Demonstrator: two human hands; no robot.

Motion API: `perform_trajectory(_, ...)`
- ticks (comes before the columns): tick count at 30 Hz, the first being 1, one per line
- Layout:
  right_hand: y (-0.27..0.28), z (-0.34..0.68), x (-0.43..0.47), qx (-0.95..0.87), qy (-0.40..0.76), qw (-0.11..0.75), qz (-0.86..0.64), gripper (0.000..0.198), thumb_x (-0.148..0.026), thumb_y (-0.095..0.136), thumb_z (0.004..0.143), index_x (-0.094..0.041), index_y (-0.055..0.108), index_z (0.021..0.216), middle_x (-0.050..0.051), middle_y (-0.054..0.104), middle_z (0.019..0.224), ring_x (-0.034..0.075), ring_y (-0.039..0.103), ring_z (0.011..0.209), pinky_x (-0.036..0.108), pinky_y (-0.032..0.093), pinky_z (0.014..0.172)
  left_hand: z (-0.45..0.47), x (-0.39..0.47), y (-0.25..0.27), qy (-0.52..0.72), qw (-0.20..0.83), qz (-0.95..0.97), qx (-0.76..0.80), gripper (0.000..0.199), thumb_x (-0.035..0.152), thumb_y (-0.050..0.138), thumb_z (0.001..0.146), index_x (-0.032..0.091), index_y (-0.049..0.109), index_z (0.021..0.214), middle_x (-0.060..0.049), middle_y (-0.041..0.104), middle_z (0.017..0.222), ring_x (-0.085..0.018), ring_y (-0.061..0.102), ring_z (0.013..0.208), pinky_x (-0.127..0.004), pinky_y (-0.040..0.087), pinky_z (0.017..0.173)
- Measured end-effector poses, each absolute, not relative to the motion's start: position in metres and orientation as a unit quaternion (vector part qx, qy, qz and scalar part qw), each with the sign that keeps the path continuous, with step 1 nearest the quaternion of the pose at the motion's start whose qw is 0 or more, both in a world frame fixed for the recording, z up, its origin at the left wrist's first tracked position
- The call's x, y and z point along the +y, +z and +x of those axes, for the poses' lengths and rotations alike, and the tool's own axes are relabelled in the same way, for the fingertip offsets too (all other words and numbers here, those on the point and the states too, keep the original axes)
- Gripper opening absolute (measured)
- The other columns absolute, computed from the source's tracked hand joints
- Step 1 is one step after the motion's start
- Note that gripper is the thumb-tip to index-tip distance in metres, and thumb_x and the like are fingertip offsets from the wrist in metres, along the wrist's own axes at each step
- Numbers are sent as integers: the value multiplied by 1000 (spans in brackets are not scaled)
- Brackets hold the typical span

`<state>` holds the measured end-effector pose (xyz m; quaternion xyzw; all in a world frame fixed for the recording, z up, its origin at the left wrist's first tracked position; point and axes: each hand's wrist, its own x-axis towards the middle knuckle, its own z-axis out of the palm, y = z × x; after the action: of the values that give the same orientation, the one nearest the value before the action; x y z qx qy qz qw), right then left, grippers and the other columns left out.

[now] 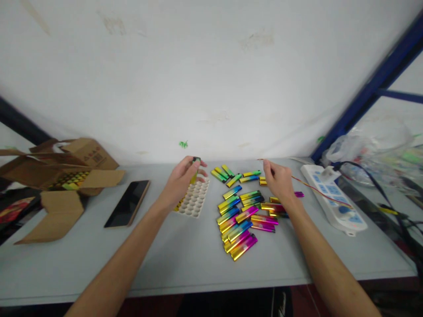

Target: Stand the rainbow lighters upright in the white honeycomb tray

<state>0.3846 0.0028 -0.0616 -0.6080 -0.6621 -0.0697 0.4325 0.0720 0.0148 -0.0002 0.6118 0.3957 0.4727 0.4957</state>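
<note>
My left hand (180,181) is closed on a small yellow-green stick (194,177) with a black end, held upright over a white tray with round holes (194,198). Some yellow pieces show in the tray's left side, partly behind the hand. My right hand (278,178) pinches a thin red-and-yellow wire (320,192); its end sticks out past the fingertips. Between and below the hands lies a loose spread of shiny flat sticks (239,231), coloured in yellow with green, blue or pink. Several lie partly under the right wrist.
A white power strip (335,200) with plugs and a black cable stands at right, where the wire leads. On the left are a dark phone (128,203) and an open cardboard box (62,211) holding similar pieces. Plastic bags (366,145) lie beyond the blue frame (370,83).
</note>
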Motion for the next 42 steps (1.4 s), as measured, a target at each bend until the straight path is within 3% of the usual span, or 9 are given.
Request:
perform_trajectory(4,-60,382,2,-670,-58,438,-597,55,-55,31,108,-25,42,63,1,48,53,16,43,51,34,26,60,49,54,20,377,322,764,413,38,52,76,83,18,75,98,-8,77,105,-22,71,95,-32,58,85)
perform_trajectory(9,-60,382,3,-670,-51,443,-593,53,-53,32,108,-24,42,64,0,46,53,15,43,51,34,26,60,30,102,24,160,189,886,392,27,41,70,84,20,79,98,-5,81,99,-23,74,95,-33,54,93)
perform_trajectory(16,-59,383,2,-673,-53,441,-591,52,-51,33,108,-25,42,64,0,47,53,15,44,51,34,25,60,37,117,18,-3,87,908,410,19,22,66,83,19,79,95,-4,80,88,-19,72,83,-26,51,81)
perform_trajectory(23,-59,382,3,-674,-49,436,-594,51,-50,33,108,-25,42,64,0,48,54,16,45,52,34,27,61,36,123,17,-48,89,914,393,17,22,66,83,21,80,93,-3,81,91,-19,73,88,-25,50,81)
perform_trajectory(28,-61,382,3,-673,-51,436,-595,53,-51,32,108,-24,46,65,2,53,57,17,50,55,34,30,62,49,109,5,-44,10,913,406,24,18,64,86,18,80,103,-10,80,104,-27,72,104,-34,52,96)
perform_trajectory(32,-62,384,4,-670,-55,434,-600,53,-51,33,108,-25,45,64,2,53,55,17,47,53,34,30,62,73,89,-5,61,-23,923,379,30,22,58,95,14,73,120,-15,73,126,-29,64,122,-41,47,111)
perform_trajectory(37,-66,384,6,-673,-58,428,-601,54,-52,31,108,-25,45,64,2,53,56,18,50,56,34,30,62,113,65,-32,75,-32,928,362,37,4,44,94,14,70,117,-15,71,115,-27,65,114,-44,48,108)
perform_trajectory(42,-62,384,4,-670,-56,434,-599,57,-57,28,108,-25,45,64,3,54,55,17,46,53,34,29,60,124,57,-58,68,-41,926,370,42,-2,39,92,13,67,118,-17,68,117,-30,64,112,-45,51,102)
